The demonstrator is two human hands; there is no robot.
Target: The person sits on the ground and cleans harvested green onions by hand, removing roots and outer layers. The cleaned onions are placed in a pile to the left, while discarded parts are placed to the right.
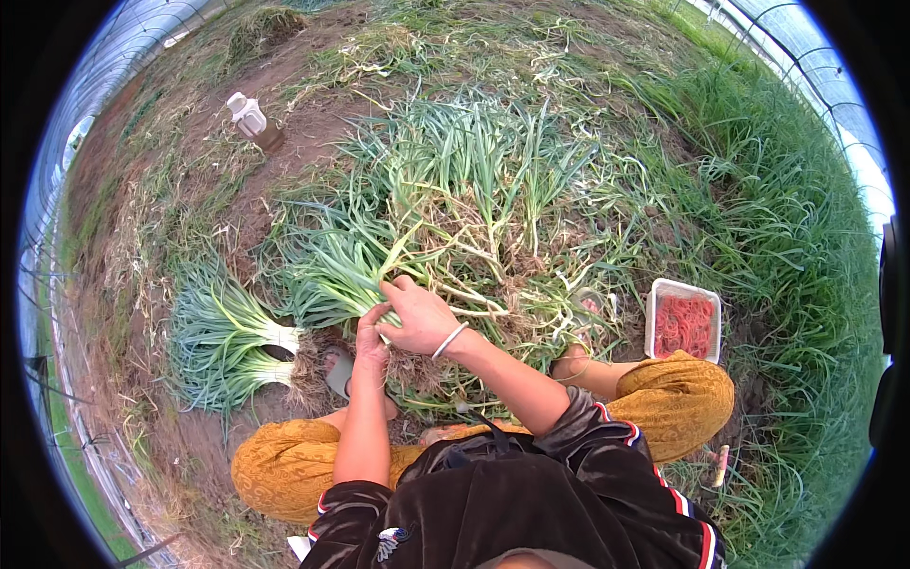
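A bunch of green onions (330, 277) lies across my hands, its leaves fanning to the upper left. My left hand (373, 340) wraps the pale stems from below. From the other side my right hand (423, 320), with a white bangle at the wrist, grips the same stems; its fingers partly hide them. Brown roots (416, 368) hang beneath the hands. To the left, two finished-looking bundles of green onions (274, 348) rest on the soil with roots toward my foot. Ahead is a loose heap of green onions (476, 156), roots facing me.
A white plastic basket (650, 320) of red ties (684, 326) stands by my right knee. A bottle with a pale lid (249, 119) is at the upper left. Tall grass (775, 235) lines the right side. Loose yellowed stalks (469, 295) litter the ground before me.
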